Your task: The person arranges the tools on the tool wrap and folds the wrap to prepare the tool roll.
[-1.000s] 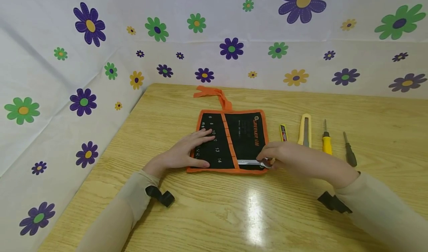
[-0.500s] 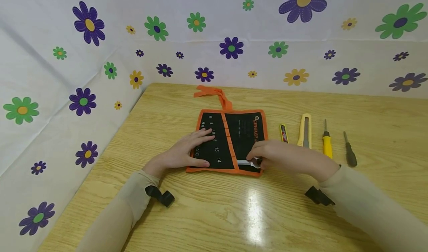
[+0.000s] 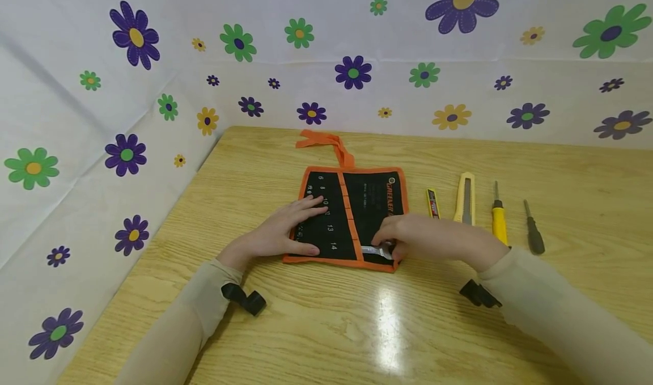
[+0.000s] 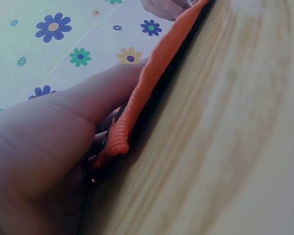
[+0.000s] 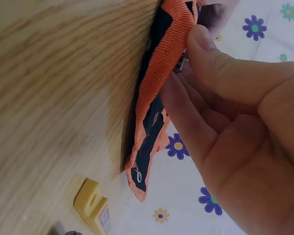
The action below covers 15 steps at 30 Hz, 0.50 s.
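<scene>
A black tool pouch with orange edging lies spread on the wooden table, its left part numbered from 6 to 14. My left hand rests on that numbered part with fingers and thumb extended; in the left wrist view the thumb lies along the orange edge. At the lower right of the pouch, my right hand pinches a silver wrench by its right end. The wrench's left end is hidden under the pocket's orange edge beside the 14. In the right wrist view, the thumb and fingers meet at the orange border.
Right of the pouch lie a small yellow-and-black case, a yellow utility knife, a yellow-handled screwdriver and a dark-handled screwdriver. An orange tie strap extends behind the pouch. Flower-printed cloth hangs at the back and left.
My right hand has moved left with the wrench, and less of the wrench shows outside the pocket. The pouch's lower right corner has shifted slightly left. My left hand has stayed put.
</scene>
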### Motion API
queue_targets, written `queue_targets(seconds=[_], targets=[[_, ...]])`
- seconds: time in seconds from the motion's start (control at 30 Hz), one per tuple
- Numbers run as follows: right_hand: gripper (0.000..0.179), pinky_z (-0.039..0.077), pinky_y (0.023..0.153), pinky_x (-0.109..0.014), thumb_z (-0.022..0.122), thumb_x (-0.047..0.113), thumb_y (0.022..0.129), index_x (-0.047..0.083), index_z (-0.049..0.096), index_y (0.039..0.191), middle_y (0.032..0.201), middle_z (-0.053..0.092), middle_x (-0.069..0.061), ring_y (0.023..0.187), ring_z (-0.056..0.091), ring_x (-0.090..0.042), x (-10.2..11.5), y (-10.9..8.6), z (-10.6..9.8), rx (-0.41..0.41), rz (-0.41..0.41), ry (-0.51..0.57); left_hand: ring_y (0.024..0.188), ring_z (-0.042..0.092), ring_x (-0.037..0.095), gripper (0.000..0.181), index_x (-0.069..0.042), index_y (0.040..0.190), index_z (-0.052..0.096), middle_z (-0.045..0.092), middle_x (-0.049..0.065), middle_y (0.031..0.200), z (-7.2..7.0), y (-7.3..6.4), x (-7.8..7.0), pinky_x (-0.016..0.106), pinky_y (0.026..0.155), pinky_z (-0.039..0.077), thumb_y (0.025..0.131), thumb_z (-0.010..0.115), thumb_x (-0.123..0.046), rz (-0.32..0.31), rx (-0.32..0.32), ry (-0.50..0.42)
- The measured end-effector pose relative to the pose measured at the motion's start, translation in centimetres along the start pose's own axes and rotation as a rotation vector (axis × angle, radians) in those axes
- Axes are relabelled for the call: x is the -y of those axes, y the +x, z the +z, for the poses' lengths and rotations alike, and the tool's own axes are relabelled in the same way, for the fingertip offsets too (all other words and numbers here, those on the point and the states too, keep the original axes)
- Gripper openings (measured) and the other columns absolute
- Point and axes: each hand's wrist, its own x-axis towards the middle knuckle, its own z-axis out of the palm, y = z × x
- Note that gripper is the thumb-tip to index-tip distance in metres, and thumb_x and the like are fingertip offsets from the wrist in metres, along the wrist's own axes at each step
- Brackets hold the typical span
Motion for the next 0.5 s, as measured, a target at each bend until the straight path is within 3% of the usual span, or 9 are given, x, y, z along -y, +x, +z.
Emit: queue_targets(seconds=[0.27, 0.5], targets=[[0.035, 0.052, 0.079, -0.031, 0.07, -0.002, 0.084, 0.002, 0.064, 0.118, 0.113, 0.059, -0.006, 0.101, 0.058, -0.023, 0.2, -1.5, 0.1, -0.032, -0.033, -0.06, 0.145, 0.009, 0.02, 0.082, -0.018, 0.15, 0.035, 0.018, 0.001, 0.158, 0.0, 0.0, 0.0, 0.051, 0.113, 0.012, 0.082, 0.074, -0.044, -0.008, 0.001, 0.002], [0.03, 0.053, 0.076, -0.031, 0.07, 0.004, 0.085, 0.006, 0.066, 0.115, 0.111, 0.06, -0.003, 0.094, 0.059, -0.018, -1.0, -3.4, 0.4, -0.116, -0.067, -0.073, 0.145, 0.009, 0.02, 0.082, -0.018, 0.15, 0.035, 0.019, 0.001, 0.158, 0.1, 0.0, 0.2, 0.051, 0.113, 0.012, 0.082, 0.073, -0.046, 0.002, -0.002, 0.002]])
